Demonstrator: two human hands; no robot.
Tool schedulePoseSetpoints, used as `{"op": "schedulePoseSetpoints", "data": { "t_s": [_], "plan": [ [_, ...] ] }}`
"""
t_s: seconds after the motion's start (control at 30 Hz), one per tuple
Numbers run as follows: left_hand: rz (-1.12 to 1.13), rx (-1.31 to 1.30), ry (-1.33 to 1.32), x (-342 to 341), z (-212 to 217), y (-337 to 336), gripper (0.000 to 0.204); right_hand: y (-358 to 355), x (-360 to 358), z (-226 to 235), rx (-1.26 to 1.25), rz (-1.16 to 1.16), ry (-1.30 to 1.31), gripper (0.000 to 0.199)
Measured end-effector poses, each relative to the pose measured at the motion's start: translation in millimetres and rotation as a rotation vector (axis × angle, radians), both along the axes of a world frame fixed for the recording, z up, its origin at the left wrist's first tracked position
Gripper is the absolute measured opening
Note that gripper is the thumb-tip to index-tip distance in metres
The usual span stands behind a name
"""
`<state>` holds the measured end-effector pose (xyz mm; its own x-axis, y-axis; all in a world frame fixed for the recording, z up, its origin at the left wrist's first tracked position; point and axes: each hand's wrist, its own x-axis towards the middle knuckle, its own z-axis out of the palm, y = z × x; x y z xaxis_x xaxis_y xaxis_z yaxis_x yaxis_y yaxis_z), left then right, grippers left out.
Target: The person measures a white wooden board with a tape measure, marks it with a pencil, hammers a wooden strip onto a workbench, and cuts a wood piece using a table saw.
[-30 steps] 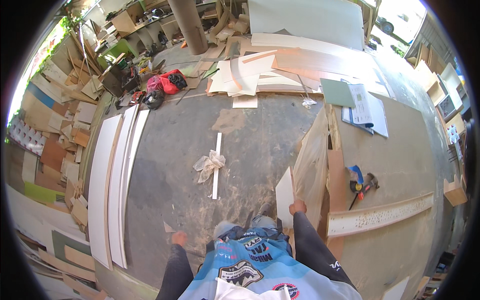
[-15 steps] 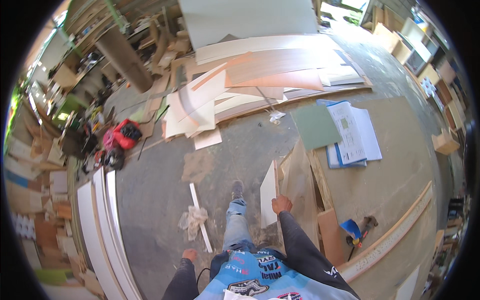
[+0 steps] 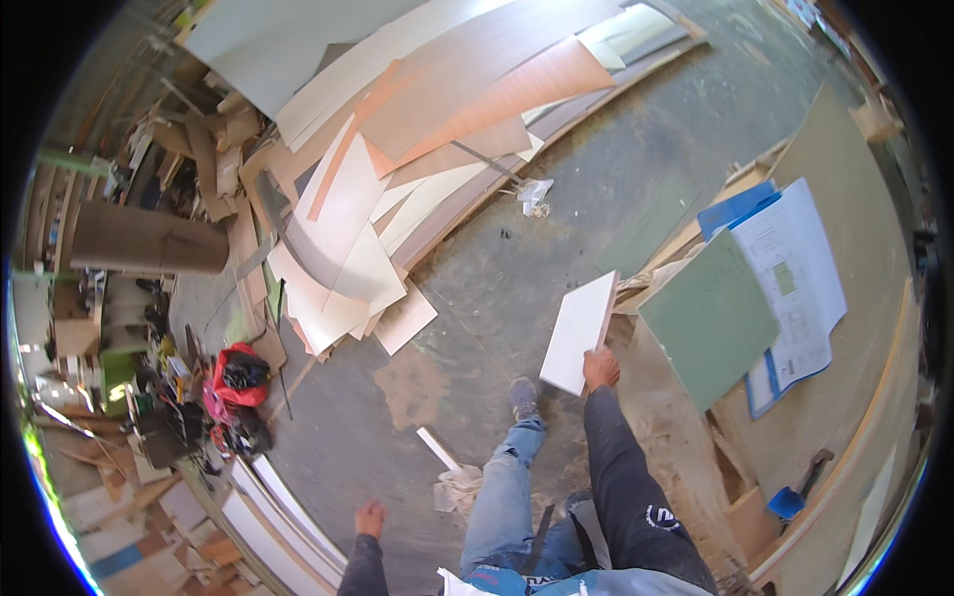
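Note:
My right hand (image 3: 601,369) grips the lower right edge of a small white board (image 3: 580,332), held tilted above the floor. My left hand (image 3: 371,519) hangs low at the left, loosely open, with nothing seen in it. Close to the right of the white board, a green panel (image 3: 711,320) lies on a large brown sheet (image 3: 837,199). Beside the panel are printed drawing sheets (image 3: 795,283) over a blue folder (image 3: 763,385).
Stacked sheets and offcuts (image 3: 437,129) cover the floor ahead. A red bag (image 3: 238,375) sits at the left near long white boards (image 3: 273,536). A white strip (image 3: 437,449) and crumpled plastic (image 3: 457,489) lie by my leg. A hammer (image 3: 817,467) rests at the right.
My view has turned to the right as I step forward. The white board, still in my right hand, is now more tilted and beside the green panel. My left hand has swung forward.

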<state>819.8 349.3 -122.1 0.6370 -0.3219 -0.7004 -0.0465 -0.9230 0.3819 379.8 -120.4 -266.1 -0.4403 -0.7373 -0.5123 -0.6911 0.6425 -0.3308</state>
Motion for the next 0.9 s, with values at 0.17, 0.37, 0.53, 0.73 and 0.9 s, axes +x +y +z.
{"op": "schedulePoseSetpoints", "data": {
  "t_s": [0.17, 0.37, 0.53, 0.73, 0.9],
  "plan": [
    [-0.289, 0.230, 0.132, 26.0, -12.6, 58.6, 0.034, -46.5, 13.8, -38.0, -0.051, -0.217, 0.069, 0.037],
    [-0.005, 0.230, 0.338, 18.7, -3.4, 0.6, 0.037, -46.9, -0.4, -48.0, -0.022, -0.212, 0.084, 0.037],
    [-0.027, 0.097, 0.318, 15.6, -27.2, -79.4, 0.041, 3.7, 0.9, 14.1, 0.036, -0.057, -0.059, 0.038],
    [-0.214, -0.159, 0.376, -3.6, -76.2, -206.9, 0.043, 105.7, -21.0, 106.2, 0.237, 0.343, -0.176, 0.029],
    [-0.305, -0.223, 0.446, -44.4, -83.2, -324.4, 0.040, 159.9, -79.1, 191.8, 0.053, 0.215, -0.250, 0.028]
  ]
}}
